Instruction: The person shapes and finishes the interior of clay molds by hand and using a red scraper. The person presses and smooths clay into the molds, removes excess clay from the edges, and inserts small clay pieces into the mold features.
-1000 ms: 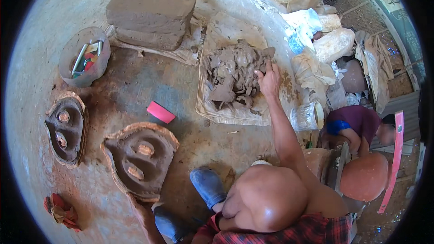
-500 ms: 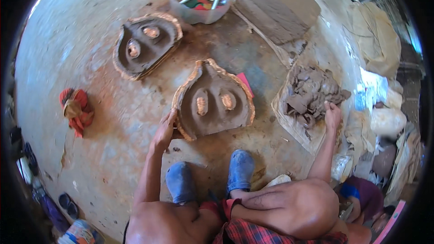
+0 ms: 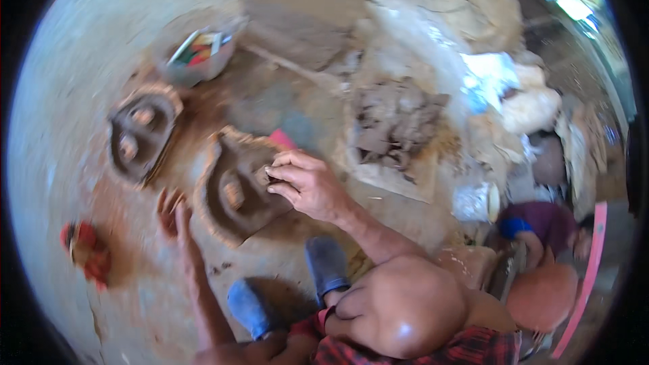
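Over the nearer clay mould (image 3: 216, 213), which has a rough orange rim and raised knobs, my right hand (image 3: 304, 182) pinches a small grey piece, apparently clay, at its right knob; the picture is blurred. My left hand (image 3: 174, 216) is just left of this mould, fingers loosely bent and apart, holding nothing visible. A second, similar mould (image 3: 145, 132) lies beyond it to the left. The mound of torn wet clay (image 3: 399, 118) rests on a sheet to the right.
A large clay block (image 3: 301, 13) and tub of tools (image 3: 196, 61) are behind. A red cloth (image 3: 86, 253) lies left. Bags (image 3: 490, 78), a can (image 3: 473, 201) and pots (image 3: 541, 294) line the right. Another person (image 3: 541, 220) bends beside a pink strip (image 3: 581, 277).
My right hand has moved left from the clay mound to the nearer mould, pinching a piece. My left hand, earlier at the mould's edge, is off it, lower left. The view has turned.
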The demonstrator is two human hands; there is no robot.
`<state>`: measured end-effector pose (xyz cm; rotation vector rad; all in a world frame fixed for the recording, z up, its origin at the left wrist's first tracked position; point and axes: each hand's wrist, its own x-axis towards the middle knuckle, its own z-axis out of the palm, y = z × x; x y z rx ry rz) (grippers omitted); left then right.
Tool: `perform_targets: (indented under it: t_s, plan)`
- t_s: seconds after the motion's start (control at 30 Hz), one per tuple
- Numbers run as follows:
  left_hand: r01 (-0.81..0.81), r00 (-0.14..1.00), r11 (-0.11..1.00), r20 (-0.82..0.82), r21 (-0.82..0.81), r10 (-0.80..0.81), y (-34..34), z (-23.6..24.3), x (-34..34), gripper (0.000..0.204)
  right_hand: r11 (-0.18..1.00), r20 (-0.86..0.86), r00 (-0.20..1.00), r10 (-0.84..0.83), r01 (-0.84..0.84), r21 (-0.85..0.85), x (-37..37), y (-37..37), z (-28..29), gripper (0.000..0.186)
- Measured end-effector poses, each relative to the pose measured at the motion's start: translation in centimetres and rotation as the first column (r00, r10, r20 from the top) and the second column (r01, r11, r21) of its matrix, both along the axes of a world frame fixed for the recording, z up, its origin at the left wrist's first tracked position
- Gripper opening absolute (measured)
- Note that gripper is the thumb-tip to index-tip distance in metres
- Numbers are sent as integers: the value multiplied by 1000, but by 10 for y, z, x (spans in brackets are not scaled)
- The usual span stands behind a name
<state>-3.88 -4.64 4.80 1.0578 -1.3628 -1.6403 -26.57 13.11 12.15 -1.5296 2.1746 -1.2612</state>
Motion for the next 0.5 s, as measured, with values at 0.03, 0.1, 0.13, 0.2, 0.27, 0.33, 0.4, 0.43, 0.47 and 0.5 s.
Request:
perform_targets:
  t_s: [0.03, 0.1, 0.13, 0.2, 0.27, 0.33, 0.4, 0.43, 0.47, 0.5]
  plan:
    - [-30, 1000, 999, 8, 18, 30, -4, -8, 11, 59, 999, -32, 999, -41, 41, -2, -18, 12, 3, 23]
    - [-76, 996, 992, 47, 99, 72, -8, -24, 33, 61, 940, -110, 935, -338, 340, -4, -63, 42, 7, 20]
    - [-75, 994, 992, 83, 96, 67, -8, -34, 45, 61, 889, -206, 866, -456, 453, -65, -94, 67, -3, 21]
    - [-59, 993, 993, 111, 99, 48, -3, -48, 55, 61, 686, -404, 583, -705, 705, -180, -152, 126, -3, 20]
    - [-99, 982, 988, 173, 123, 77, -2, -52, 62, 60, 377, -296, 349, -889, 925, -42, -193, 171, 9, 31]
    - [-91, 984, 989, 164, 119, 71, 2, -53, 55, 60, 291, -452, 195, -871, 944, -154, -234, 218, -1, 38]
    - [-105, 982, 988, 171, 116, 84, 1, -59, 51, 60, 367, -601, 360, -714, 923, 117, -256, 234, -16, 54]
    - [-109, 980, 989, 175, 101, 90, -2, -59, 53, 60, 372, -593, 372, -714, 919, 128, -254, 228, -19, 54]
    - [-112, 979, 990, 180, 88, 95, -3, -59, 53, 61, 294, -702, 280, -655, 950, 104, -253, 222, -23, 55]
    - [-119, 976, 989, 193, 85, 100, -4, -62, 51, 61, 220, -797, 187, -575, 973, 69, -252, 217, -28, 57]
